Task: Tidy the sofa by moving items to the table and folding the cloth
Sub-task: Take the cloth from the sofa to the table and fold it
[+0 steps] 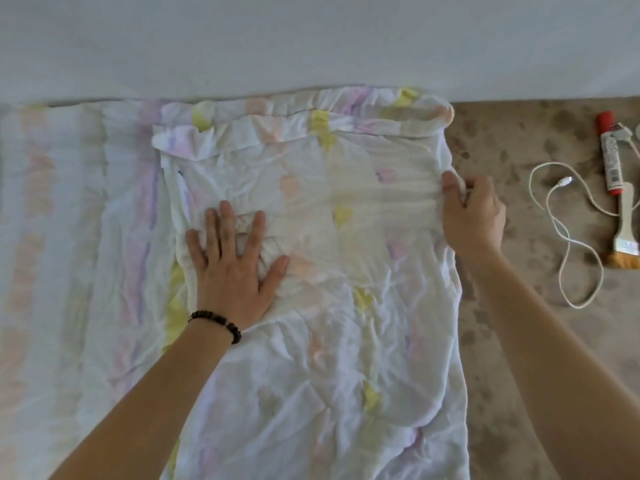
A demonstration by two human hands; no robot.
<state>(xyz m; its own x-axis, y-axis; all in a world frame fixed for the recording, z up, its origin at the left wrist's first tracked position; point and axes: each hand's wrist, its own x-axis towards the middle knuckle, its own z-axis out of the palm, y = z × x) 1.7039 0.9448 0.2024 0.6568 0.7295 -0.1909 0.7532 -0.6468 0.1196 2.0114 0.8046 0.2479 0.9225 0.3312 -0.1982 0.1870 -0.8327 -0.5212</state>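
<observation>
While your left hand (232, 261) lies flat with fingers spread on the cloth (311, 237), it acts as an anchor: the palm presses a bunched patch of fabric so the sheet cannot slide as the other side is pulled. Your right hand (472, 216) is closed in a pinch on the cloth's right edge, fingers curled round the hem, drawing the fabric taut between the two hands; the stretch lines running across from one hand to the other show that tension.

From the head view, the cloth is a pale sheet with yellow, pink and purple patches, spread over the sofa (519, 341), whose brown mottled seat shows bare to the right. A layer is already doubled over: a folded band runs along the far edge against the pale backrest, and more of the cloth lies flat out to the left. I judge you are smoothing and squaring this layer before the next fold.

Well to the right of the cloth, a white cable (568, 237), a red-capped tube (611, 157) and a paintbrush (623, 244) rest on the seat, close together. They look not yet moved, so that part of the tidying seems still to do.
</observation>
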